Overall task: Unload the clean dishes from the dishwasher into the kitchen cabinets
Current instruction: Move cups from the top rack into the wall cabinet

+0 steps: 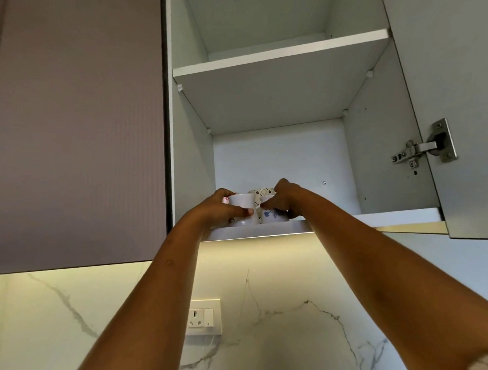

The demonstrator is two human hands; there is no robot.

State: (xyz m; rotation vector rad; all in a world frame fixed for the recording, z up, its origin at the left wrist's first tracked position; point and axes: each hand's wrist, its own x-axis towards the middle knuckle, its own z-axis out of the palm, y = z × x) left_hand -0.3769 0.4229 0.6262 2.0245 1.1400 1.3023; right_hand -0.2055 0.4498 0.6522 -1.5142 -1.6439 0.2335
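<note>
Left hand (218, 208) curls round a smooth white cup (241, 202), thumb across its front. The right hand (286, 198) pinches a glossy cup with blue flowers (272, 215) just beside it. Both cups are at the front of the cabinet's (381, 151) flat white bottom shelf (392, 216), with a rounded speckled cup (261, 192) behind.

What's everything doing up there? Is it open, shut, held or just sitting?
left hand, grips the white cup.
right hand, grips the flowered cup.
white cup, held at the bottom shelf's front edge.
flowered cup, held beside it.
patterned cup, sits behind them.
right door, open.
left door, shut.
</note>
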